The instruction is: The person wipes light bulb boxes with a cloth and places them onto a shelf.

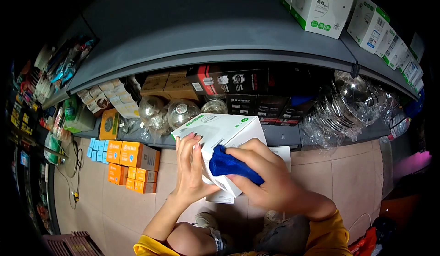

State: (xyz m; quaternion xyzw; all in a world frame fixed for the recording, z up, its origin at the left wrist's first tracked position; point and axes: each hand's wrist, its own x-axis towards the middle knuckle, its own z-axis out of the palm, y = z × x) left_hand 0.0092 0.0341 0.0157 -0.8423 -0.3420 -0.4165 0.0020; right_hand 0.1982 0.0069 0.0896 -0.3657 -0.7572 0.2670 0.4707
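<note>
A white box with green trim and green print [229,127] is held up, tilted, in front of me. My left hand [189,169] grips its left side, with the fingers on a face and the thumb underneath. In my right hand [266,173] is a bunched blue cloth [229,164], pressed against the near face of the box. The cloth and my fingers cover part of the print there. Below the box, part of another white box [220,197] shows on the floor.
Orange boxes [142,157] and light-blue small boxes [97,149] stand on the tiled floor at left. The grey shelf [197,36] ahead holds similar white boxes [323,8] on top. Black boxes [243,79] and plastic-wrapped metal ware [343,107] fill the level below.
</note>
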